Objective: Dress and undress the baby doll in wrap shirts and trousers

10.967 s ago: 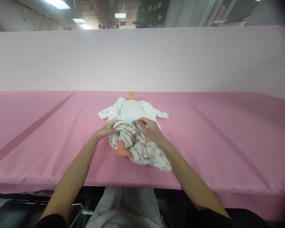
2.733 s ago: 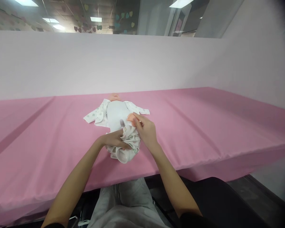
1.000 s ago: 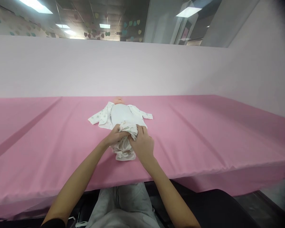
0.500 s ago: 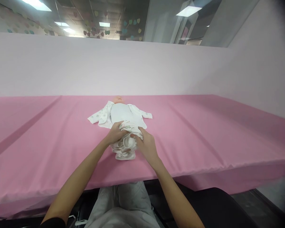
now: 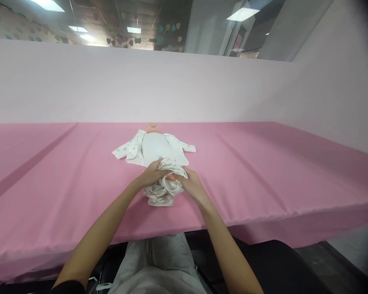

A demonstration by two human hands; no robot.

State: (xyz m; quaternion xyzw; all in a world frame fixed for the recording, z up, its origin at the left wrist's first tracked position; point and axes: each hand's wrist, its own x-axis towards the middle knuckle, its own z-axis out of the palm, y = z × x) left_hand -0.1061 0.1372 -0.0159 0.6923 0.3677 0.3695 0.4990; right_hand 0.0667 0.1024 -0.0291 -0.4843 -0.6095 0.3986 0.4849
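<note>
A baby doll [image 5: 153,128] lies on its back on the pink-covered table, its head toward the wall. It wears a white top [image 5: 158,148] and an open, printed white jacket [image 5: 135,152] with the sleeves spread. Bunched around the doll's lower end are white printed baby pants [image 5: 161,196]. My left hand [image 5: 152,174] grips the bunched cloth on its left side, and my right hand [image 5: 192,184] pinches the opposite side. Between my hands a bit of the doll's skin-coloured limb shows inside the opening; the rest of the legs is hidden by cloth.
The pink cover [image 5: 248,171] drapes over the table's front edge, close to my lap. A white wall [image 5: 125,85] stands behind the table, with glass above it. To the right of my legs is a black chair [image 5: 279,265].
Both hands have shifted slightly to the right with the bunched cloth. More of the doll's skin-coloured limb now shows in the cloth's opening. The doll's upper body looks unchanged.
</note>
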